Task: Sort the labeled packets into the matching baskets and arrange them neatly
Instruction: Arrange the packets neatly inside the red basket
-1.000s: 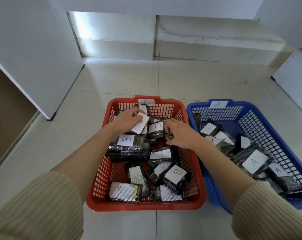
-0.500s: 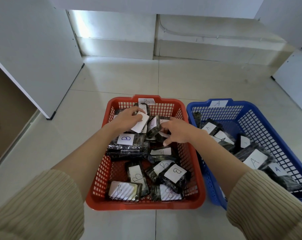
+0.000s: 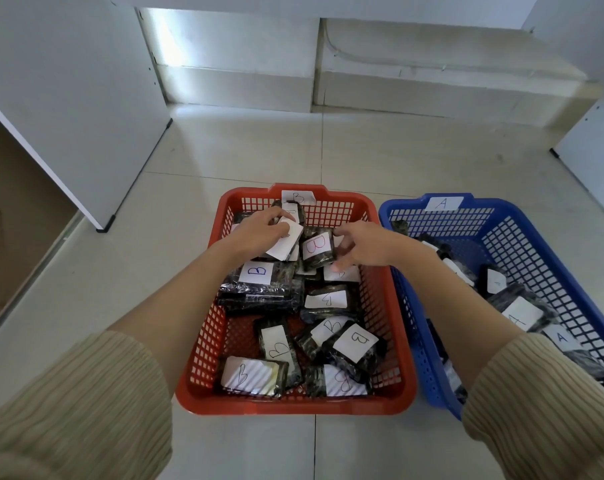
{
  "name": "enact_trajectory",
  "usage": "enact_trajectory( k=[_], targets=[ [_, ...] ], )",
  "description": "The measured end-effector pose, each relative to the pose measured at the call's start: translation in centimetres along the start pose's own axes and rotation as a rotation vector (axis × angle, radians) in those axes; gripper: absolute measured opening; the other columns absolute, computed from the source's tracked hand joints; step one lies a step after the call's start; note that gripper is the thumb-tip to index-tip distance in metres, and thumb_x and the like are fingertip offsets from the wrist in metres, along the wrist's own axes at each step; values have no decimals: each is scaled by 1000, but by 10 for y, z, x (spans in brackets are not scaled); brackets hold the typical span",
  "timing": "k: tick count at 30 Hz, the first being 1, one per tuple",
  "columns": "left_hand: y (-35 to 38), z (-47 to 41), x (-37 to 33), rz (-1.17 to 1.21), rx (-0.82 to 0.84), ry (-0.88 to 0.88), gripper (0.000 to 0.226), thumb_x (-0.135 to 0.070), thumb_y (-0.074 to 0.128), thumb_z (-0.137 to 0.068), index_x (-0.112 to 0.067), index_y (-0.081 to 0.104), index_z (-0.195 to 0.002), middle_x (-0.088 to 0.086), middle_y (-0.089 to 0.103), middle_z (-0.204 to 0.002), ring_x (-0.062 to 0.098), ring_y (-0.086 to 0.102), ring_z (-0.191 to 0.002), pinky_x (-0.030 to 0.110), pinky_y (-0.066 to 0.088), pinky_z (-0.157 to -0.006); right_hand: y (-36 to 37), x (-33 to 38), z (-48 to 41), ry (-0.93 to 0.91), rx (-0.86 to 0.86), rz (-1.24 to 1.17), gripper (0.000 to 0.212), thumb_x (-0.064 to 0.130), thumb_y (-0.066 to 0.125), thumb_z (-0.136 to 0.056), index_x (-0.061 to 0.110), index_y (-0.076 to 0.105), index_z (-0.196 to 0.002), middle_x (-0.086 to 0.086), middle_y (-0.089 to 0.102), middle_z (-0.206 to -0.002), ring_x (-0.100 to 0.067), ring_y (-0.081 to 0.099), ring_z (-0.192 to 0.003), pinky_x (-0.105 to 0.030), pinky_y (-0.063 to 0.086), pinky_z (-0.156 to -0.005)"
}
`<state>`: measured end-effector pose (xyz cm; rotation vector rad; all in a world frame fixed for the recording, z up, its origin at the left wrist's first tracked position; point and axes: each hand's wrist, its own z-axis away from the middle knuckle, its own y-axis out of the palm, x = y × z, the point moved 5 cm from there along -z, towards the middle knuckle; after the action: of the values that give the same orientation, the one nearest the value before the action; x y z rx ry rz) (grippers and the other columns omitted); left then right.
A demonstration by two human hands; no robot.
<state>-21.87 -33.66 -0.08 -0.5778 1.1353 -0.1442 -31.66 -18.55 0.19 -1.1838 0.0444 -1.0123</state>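
Note:
A red basket tagged B holds several dark packets with white B labels. To its right stands a blue basket tagged A, with several A packets inside. My left hand rests at the far left of the red basket, fingers closed on a white-labelled packet. My right hand holds a packet with a red B upright by its right edge, near the basket's far middle. More B packets lie flat at the front, one being.
Both baskets sit on a pale tiled floor. A white cabinet panel stands at the left with a brown recess beside it. Another white panel is at the right. A low white ledge runs along the back.
My right hand has tipped the red-B packet from lying among the pile to standing with its label facing me, and shifted slightly up. The left hand has stayed on its packet.

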Motion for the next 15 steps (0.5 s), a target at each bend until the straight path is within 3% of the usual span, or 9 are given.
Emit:
enact_trajectory(
  k=[4, 8, 11, 15],
  targets=[
    [1, 0, -1, 5, -1, -4, 30, -16, 43, -95, -21, 51, -123, 5, 55, -113, 12, 56, -82, 25, 48, -67, 12, -1, -8, 91, -78, -290, 51, 39, 56, -92, 12, 42, -133, -6, 65, -106, -20, 71, -77, -32, 58, -76],
    [2, 1, 0, 20, -2, -7, 28, -16, 43, -95, -23, 51, -120, 4, 56, -108, 14, 58, -81, 28, 50, -70, 16, -5, -12, 189, -255, -407, 31, 25, 60, -92, 9, 48, -116, -4, 63, -90, -17, 66, -66, -33, 58, -71],
    [2, 1, -1, 20, -1, -5, 28, -16, 43, -95, -23, 51, -121, 4, 56, -109, 13, 57, -80, 28, 49, -69, 7, 1, -8, 103, -230, -260, 46, 18, 62, -90, 18, 42, -132, -3, 57, -111, -16, 61, -86, -26, 51, -71],
    [3, 3, -2, 14, 1, -4, 27, -17, 43, -95, -24, 51, -120, 3, 56, -107, 13, 58, -82, 34, 52, -78, 1, 9, 1, 24, -245, 300, 49, 25, 53, -92, 32, 39, -139, -7, 47, -135, -26, 34, -125, -42, 29, -104]
  ],
)
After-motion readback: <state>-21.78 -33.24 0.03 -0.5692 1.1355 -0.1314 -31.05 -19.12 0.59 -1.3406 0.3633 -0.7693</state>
